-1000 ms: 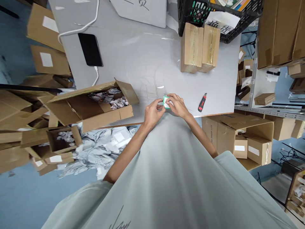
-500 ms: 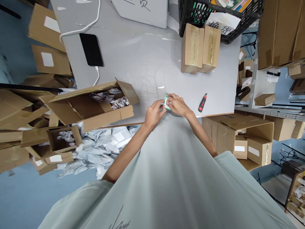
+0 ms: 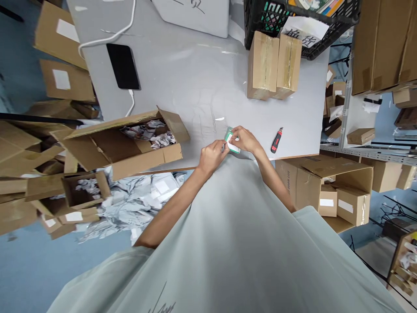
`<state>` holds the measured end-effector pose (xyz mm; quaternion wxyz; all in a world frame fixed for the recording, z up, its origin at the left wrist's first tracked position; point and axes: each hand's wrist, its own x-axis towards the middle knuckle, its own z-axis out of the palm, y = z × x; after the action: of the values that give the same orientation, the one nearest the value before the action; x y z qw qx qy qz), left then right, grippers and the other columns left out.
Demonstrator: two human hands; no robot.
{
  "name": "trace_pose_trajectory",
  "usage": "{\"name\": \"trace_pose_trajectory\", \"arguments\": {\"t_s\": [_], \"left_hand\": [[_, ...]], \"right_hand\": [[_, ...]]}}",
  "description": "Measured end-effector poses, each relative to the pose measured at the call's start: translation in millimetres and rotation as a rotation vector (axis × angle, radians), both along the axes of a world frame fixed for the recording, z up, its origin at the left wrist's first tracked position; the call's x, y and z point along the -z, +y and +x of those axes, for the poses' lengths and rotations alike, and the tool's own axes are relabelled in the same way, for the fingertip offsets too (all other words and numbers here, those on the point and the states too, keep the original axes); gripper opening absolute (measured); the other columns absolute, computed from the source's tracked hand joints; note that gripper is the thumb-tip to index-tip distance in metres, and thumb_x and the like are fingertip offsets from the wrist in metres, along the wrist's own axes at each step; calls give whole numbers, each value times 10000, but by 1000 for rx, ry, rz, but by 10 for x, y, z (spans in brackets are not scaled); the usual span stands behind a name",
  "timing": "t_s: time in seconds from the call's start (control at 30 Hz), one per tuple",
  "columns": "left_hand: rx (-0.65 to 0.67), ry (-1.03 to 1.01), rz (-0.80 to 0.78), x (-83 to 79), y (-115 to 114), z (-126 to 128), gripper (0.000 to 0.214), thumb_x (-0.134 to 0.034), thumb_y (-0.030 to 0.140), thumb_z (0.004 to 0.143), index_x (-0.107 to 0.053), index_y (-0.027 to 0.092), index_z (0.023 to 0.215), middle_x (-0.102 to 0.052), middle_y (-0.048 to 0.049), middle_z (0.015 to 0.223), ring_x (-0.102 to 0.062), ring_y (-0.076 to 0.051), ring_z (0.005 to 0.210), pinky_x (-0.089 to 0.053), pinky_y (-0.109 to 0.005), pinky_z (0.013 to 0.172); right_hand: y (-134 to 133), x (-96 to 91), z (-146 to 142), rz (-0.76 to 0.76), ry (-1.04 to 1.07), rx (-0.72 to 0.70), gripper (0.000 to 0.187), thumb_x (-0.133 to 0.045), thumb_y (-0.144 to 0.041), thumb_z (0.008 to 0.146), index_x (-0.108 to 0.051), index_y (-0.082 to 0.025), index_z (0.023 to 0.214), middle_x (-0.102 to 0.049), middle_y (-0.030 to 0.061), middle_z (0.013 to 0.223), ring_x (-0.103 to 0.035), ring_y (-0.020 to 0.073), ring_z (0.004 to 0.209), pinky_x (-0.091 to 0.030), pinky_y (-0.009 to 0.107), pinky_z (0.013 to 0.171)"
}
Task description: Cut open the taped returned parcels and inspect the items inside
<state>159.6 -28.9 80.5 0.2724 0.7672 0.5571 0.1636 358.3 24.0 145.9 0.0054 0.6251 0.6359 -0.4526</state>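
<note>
A small green-and-white box (image 3: 233,147) is between my hands at the near edge of the table. My left hand (image 3: 211,157) is closed, with its thumb and fingertips pinching the box's left side. My right hand (image 3: 246,141) reaches over the box from the right; its thumb and fingers are drawn together on the white top face. Whether those fingers grip a label there is too small to tell. To the right of that hand lies a red-and-black utility knife (image 3: 276,140).
An open carton with crumpled paper (image 3: 128,158) stands at left. Behind it lies a black phone (image 3: 124,67) on a white cable. Two taped cardboard boxes (image 3: 264,65) stand before a black crate (image 3: 312,53). Another open carton (image 3: 298,178) is below the table's right side.
My right hand has lifted slightly and its fingers have bunched, so more of the box's white face shows. My left hand stays at the box's left side.
</note>
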Motion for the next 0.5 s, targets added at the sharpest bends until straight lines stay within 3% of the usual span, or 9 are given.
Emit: {"name": "trace_pose_trajectory", "arguments": {"t_s": [0.2,0.4,0.5], "left_hand": [[-3,-35,-27,34,-19,-43,230,-588,305,1099,-801,218,1119,-864,-125,1093,-818,-261,927,-561,-332,749],[-12,-117,-41,28,9,-60,237,-569,315,1105,-788,226,1124,-863,-125,1147,-826,-260,993,-595,-341,824],[-33,-120,-44,28,43,-61,240,-565,307,1110,-783,219,1156,-860,-132,1169,-824,-259,1000,-593,-342,844]], "right_hand": [[40,-95,-96,-51,-103,-15,68,-748,-216,974,-809,-220,1003,-742,120,1398,-715,303,1312,-585,437,1143],[-20,-95,-359,-7,-299,106,168,-719,-190,1025,-758,-176,1188,-770,208,1314,-720,397,1305,-636,527,1032],[-95,-114,-349,38,-288,108,143,-699,-257,1072,-784,-194,1168,-766,189,1330,-731,377,1282,-630,520,1057]]}}
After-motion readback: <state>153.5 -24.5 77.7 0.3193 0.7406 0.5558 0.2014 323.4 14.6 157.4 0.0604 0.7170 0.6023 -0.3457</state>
